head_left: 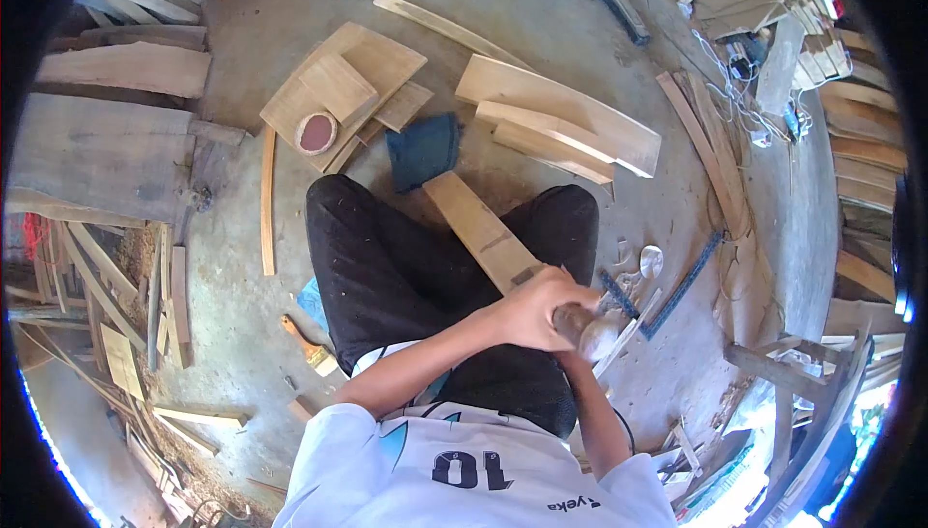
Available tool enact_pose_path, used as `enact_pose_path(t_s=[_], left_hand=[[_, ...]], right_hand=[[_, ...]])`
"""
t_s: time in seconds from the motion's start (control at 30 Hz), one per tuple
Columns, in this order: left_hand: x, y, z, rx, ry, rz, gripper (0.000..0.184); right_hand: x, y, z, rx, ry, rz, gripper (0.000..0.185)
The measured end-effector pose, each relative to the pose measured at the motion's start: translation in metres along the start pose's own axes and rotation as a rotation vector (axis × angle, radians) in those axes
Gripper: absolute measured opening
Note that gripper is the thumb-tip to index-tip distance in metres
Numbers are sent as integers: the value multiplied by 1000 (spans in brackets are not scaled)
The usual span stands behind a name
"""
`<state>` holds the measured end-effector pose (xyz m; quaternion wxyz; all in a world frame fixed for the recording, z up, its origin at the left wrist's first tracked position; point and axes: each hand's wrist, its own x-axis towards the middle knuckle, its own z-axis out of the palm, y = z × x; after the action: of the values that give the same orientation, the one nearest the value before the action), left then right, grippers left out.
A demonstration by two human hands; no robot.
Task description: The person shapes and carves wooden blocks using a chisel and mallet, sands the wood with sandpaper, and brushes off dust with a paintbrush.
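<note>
My left hand [541,311] is closed around a thick, round-ended wooden tool [572,319] whose pale end points up toward me; its exact kind is unclear. Most of my right hand is hidden below that tool, with only the wrist [577,366] showing, so its fingers cannot be read. A long wooden board [476,228] with dark marks across it slants between my legs. Its near end lies under or against my left hand, while the far end meets a folded dark blue cloth [423,151].
Ahead lie stacked boards [362,59] with a reddish-centred round piece [316,133], and more planks [561,113]. A paintbrush [309,344] rests by my left knee. A dark angled strip [681,286] lies at right, near loose cables [744,93]. Timber piles [106,156] line the side.
</note>
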<state>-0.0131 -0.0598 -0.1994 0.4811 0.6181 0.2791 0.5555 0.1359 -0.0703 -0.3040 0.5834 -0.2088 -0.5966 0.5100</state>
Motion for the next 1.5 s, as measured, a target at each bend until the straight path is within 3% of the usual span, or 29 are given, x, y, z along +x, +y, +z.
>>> enact_pose_path(t_s=[0.07,0.1,0.2,0.47,0.53,0.57,0.63,0.8,0.83,0.9,0.93,1.03,1.13,1.2,1.23,1.3,1.33,1.4,1.5], left_hand=[[-8,18,14,61,-45,-94,32],[-8,23,19,87,-102,-2,29],[-12,29,30,99,-164,-56,28],[-16,44,19,239,-186,-35,40],[-27,25,15,162,-122,-79,39],[-31,15,5,308,-163,-144,38],[-28,6,-3,389,-72,-70,37],[-29,33,3,139,-208,-35,36],[-28,28,1,198,-204,-49,35],[-30,5,-3,326,-141,-97,34],[-26,-2,-10,342,-86,-42,34],[-22,10,-12,246,-48,32,32],[-25,26,-6,140,-125,-51,29],[-22,13,-8,223,-38,23,30],[-19,5,-17,260,-18,14,31],[-21,-7,-28,279,-30,-164,28],[-19,2,-27,210,-26,-143,28],[-18,22,-22,81,-22,-3,28],[-18,22,-20,57,-1,-43,29]], right_hand=[[0,-12,16,-344,234,219,57],[-12,-6,1,-954,-138,427,73],[19,-41,19,-975,-259,466,83],[15,-30,12,-890,-268,388,79],[3,-17,3,-897,-190,405,66],[7,-23,0,-910,-271,402,59],[9,-21,-7,-860,-296,402,60],[22,-40,11,-978,-324,398,70],[16,-31,2,-922,-334,332,69],[11,-20,-11,-822,-318,498,66],[18,-26,-9,-766,-390,417,65],[15,-16,-6,-734,-269,520,64],[14,-29,4,-948,-283,329,68],[-3,-3,-26,-770,-286,573,73],[2,-9,-22,-845,-402,433,70],[8,-19,-12,-855,-388,324,65],[-6,-10,-17,-761,-253,483,60],[-14,13,-35,-719,-242,540,61],[4,-11,-16,-770,-283,404,57]])
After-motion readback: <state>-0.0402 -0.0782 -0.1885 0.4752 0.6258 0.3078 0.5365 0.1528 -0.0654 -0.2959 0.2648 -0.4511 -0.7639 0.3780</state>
